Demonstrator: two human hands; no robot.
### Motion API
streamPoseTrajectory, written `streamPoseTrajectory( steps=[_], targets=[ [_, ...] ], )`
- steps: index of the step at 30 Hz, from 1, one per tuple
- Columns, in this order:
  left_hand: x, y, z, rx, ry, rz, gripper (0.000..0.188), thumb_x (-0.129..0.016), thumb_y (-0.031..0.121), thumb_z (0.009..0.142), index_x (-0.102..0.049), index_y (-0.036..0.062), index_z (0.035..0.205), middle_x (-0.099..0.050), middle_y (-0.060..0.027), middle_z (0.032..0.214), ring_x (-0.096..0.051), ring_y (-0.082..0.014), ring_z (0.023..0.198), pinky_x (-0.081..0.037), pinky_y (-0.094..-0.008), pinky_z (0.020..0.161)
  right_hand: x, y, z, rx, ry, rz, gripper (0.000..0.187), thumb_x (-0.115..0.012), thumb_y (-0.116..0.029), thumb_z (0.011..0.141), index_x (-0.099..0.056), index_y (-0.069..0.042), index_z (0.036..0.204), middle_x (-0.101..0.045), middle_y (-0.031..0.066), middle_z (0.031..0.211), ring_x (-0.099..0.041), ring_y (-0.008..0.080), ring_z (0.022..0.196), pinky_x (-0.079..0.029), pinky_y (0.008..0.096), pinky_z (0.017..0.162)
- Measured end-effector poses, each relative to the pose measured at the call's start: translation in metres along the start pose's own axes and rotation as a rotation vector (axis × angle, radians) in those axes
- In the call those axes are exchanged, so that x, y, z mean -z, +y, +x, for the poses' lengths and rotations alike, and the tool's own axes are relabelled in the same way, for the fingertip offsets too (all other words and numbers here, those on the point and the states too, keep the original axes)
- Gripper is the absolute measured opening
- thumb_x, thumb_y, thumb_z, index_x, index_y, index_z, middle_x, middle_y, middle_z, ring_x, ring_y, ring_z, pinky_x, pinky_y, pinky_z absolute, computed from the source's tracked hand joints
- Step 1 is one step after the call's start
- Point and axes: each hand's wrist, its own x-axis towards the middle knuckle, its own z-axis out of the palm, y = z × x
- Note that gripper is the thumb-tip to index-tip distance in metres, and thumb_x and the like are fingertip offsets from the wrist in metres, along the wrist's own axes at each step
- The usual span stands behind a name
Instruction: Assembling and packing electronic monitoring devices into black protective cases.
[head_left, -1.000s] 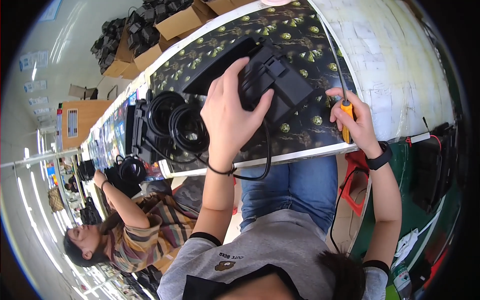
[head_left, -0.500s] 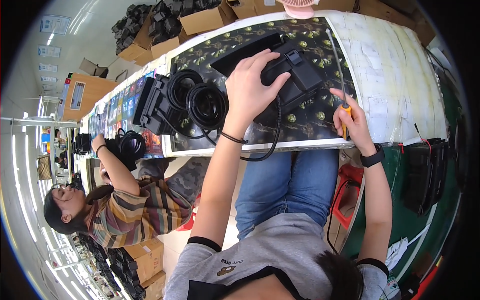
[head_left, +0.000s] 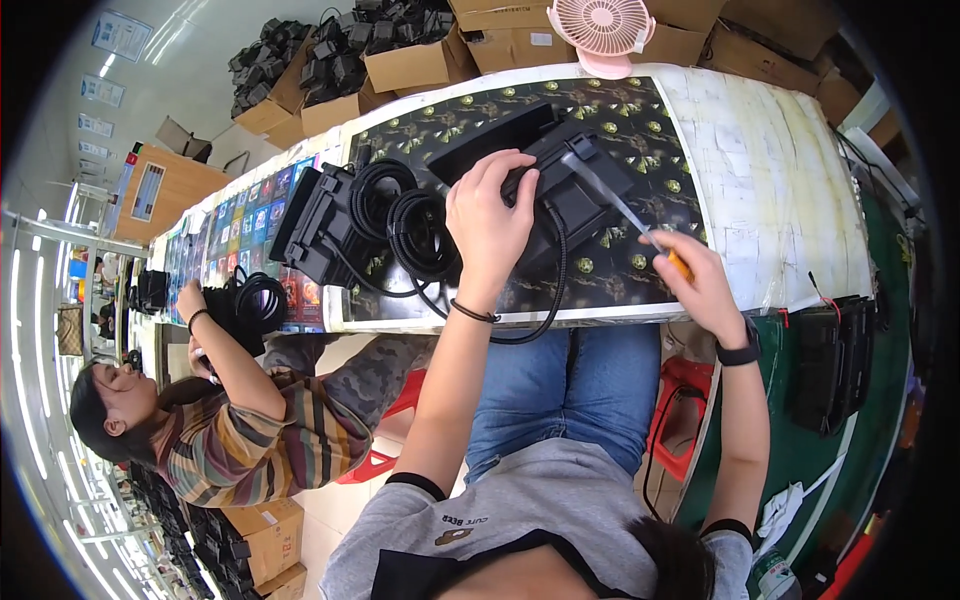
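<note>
A black plastic device (head_left: 594,202) with a flat panel along its far side lies on the dark patterned mat (head_left: 620,280). My left hand (head_left: 490,218) grips its near left part, fingers curled and thumb against it. In my right hand (head_left: 705,285) is a screwdriver (head_left: 680,264) with an orange handle. Its long metal shaft slants across the device, the tip at the raised clip on top; whether it touches cannot be made out. A braided black cable (head_left: 560,262) runs from the device and loops over the table's near edge.
To the left lie a second black device (head_left: 312,225) and coiled cables (head_left: 420,235). A pink fan (head_left: 602,30) stands at the far edge, with cartons (head_left: 415,65) of black parts beyond. A co-worker (head_left: 250,420) sits at left, handling another cable. Black units (head_left: 835,365) stand at right.
My right hand has swung the screwdriver from pointing away, right of the device, to slanting left over it. My left hand's fingers have drawn in on the device. The view has shifted slightly.
</note>
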Motion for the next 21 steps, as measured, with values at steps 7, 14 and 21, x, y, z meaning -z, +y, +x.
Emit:
streamPoseTrajectory(
  steps=[7,14,21],
  targets=[
    [0.0,0.0,-0.013,0.049,0.086,0.097,0.011,-0.064,0.016,0.093,-0.074,0.0158,0.098,-0.073,0.0007,0.112,-0.065,-0.0218,0.109,-0.034,-0.0451,0.109,0.009,-0.059,0.002,-0.128,-0.196,-0.437,0.04,-0.069,-0.017,0.091,-0.061,-0.016,0.129,-0.061,0.0095,0.08,-0.063,0.0303,0.064,-0.052,0.0384,0.057],
    [0.0,-0.004,-0.026,0.113,0.131,-0.074,0.026,-0.072,0.011,0.085,-0.071,0.0133,0.111,-0.054,-0.0104,0.138,-0.048,-0.0304,0.13,-0.036,-0.0424,0.11,0.003,-0.074,-0.003,-0.014,-0.131,-0.715,0.047,-0.069,-0.022,0.091,-0.058,-0.023,0.137,-0.055,0.0038,0.073,-0.062,0.0197,0.058,-0.05,0.0342,0.05],
    [0.004,-0.009,-0.026,0.075,0.108,-0.066,0.023,-0.074,0.012,0.083,-0.071,0.0135,0.106,-0.064,-0.0082,0.127,-0.054,-0.0311,0.119,-0.043,-0.0408,0.102,-0.005,-0.075,-0.008,-0.082,-0.176,-0.586,0.046,-0.067,-0.02,0.094,-0.056,-0.017,0.139,-0.055,0.0065,0.069,-0.061,0.0219,0.054,-0.05,0.0332,0.048]
  ],
)
